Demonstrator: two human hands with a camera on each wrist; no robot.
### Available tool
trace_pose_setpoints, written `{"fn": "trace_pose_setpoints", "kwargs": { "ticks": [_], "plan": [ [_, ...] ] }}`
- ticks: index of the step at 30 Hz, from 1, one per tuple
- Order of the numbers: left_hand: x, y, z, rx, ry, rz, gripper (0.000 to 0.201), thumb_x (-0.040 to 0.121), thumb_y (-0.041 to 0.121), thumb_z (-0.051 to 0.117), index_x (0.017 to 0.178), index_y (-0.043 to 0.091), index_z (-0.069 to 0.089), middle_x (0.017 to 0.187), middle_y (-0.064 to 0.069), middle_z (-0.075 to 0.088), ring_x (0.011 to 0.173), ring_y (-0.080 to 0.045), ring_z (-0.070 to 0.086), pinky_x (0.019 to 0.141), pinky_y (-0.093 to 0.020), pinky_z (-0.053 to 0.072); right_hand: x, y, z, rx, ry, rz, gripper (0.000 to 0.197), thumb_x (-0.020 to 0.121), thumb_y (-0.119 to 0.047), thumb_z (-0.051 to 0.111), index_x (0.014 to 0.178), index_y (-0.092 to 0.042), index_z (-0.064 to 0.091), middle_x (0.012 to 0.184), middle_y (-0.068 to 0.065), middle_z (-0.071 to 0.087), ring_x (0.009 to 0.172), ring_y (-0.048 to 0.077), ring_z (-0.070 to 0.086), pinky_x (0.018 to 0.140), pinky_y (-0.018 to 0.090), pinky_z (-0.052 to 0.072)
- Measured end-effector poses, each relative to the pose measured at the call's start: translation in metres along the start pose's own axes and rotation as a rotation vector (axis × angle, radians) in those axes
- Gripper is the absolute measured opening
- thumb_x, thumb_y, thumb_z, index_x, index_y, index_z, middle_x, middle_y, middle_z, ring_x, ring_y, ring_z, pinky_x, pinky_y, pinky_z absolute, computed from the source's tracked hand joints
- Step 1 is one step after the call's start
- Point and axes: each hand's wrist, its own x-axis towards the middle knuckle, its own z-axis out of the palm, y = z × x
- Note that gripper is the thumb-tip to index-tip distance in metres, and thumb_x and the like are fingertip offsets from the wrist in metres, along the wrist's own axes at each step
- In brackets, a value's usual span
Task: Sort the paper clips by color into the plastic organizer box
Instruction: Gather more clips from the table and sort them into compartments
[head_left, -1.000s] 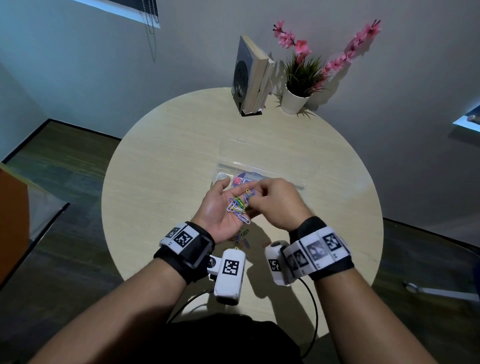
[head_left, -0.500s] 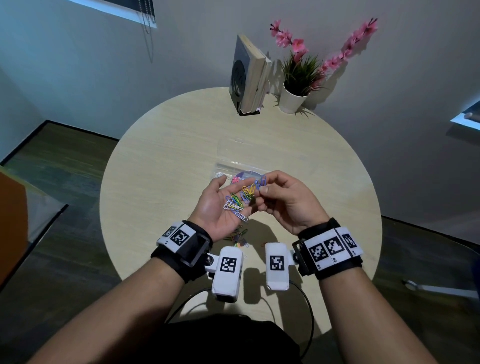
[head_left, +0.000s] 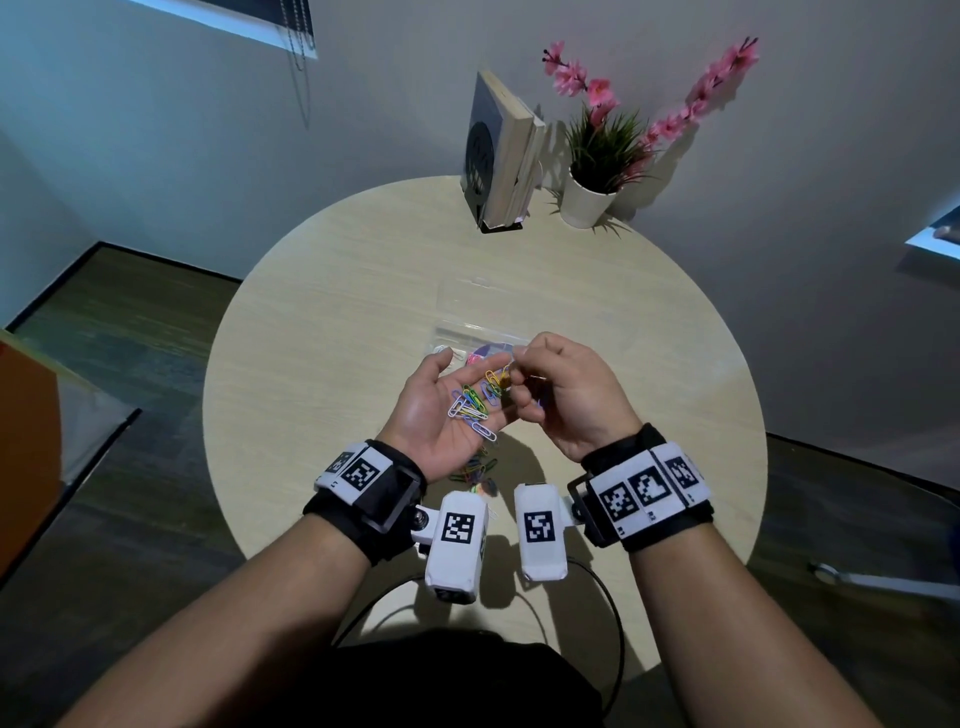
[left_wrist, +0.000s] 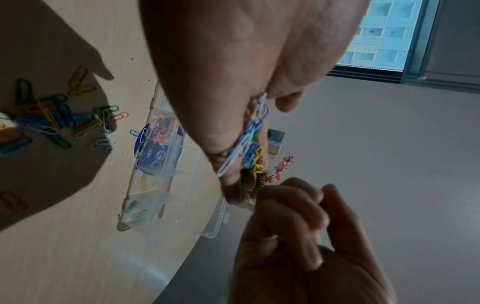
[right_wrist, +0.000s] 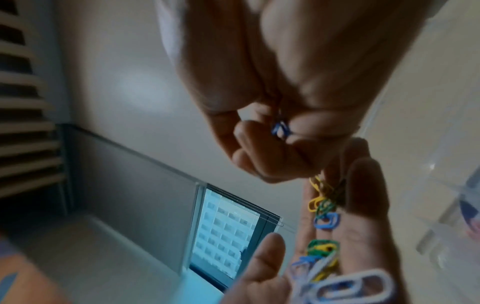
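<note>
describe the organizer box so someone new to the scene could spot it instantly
On the round wooden table, look just beyond the person's raised left hand and right hand. The organizer box lies there, lid open: clear plastic, with dividers separating pink, blue, yellow and green clips, unlike the mixed loose pile nearby.

No readable text anywhere

We find no words, brands or numbers; the wristbands (head_left: 647, 488) and the white camera housings (head_left: 458, 528) carry only black-and-white square marker patterns, and the book (head_left: 485, 150) cover shows no legible lettering.
</note>
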Motion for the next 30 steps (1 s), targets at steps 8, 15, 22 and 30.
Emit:
{"fn": "trace_pose_setpoints", "kwargs": {
  "ticks": [8,15,22,30],
  "plan": [
    [0.000,0.003,-0.002,0.084,0.050,-0.033,0.058,0.099,0.042,0.026,0.121,-0.002,0.057,0.095,-0.018,0.065,0.074,-0.022,0.065,0.078,-0.034,0.045,-0.005,0.008,0.007,-1.303,0.037,-0.202,0.020,0.078,-0.020,0.061,0.063,-0.021,0.049,0.072,0.002,0.068,0.068,0.023,0.061,0.061,0.033,0.050],
    [0.001,0.003,-0.005,0.088,0.091,-0.028,0.059,0.099,0.042,0.026,0.121,-0.002,0.058,0.117,-0.021,0.057,0.093,-0.027,0.057,0.083,-0.036,0.042,-0.008,0.004,0.023,-1.561,0.093,-0.124,0.025,0.091,-0.028,0.050,0.102,-0.011,0.065,0.096,0.013,0.065,0.089,0.032,0.064,0.063,0.028,0.041],
    [0.002,0.005,-0.008,0.039,0.065,-0.049,0.058,0.098,0.040,0.027,0.126,-0.004,0.053,0.100,-0.021,0.065,0.084,-0.027,0.064,0.076,-0.035,0.053,0.004,0.017,0.008,-0.976,0.018,-0.173,0.017,0.077,-0.023,0.055,0.069,-0.034,0.064,0.072,0.001,0.068,0.067,0.021,0.065,0.064,0.036,0.054],
    [0.013,0.010,-0.027,-0.047,0.110,-0.037,0.060,0.097,0.041,0.029,0.132,-0.004,0.049,0.135,-0.027,0.051,0.109,-0.041,0.061,0.089,-0.046,0.051,0.037,0.009,-0.034,-0.255,0.131,0.019,0.040,0.079,0.009,0.044,0.049,-0.018,0.043,0.064,0.015,0.049,0.044,0.015,0.034,0.037,0.017,0.023]
  ]
}}
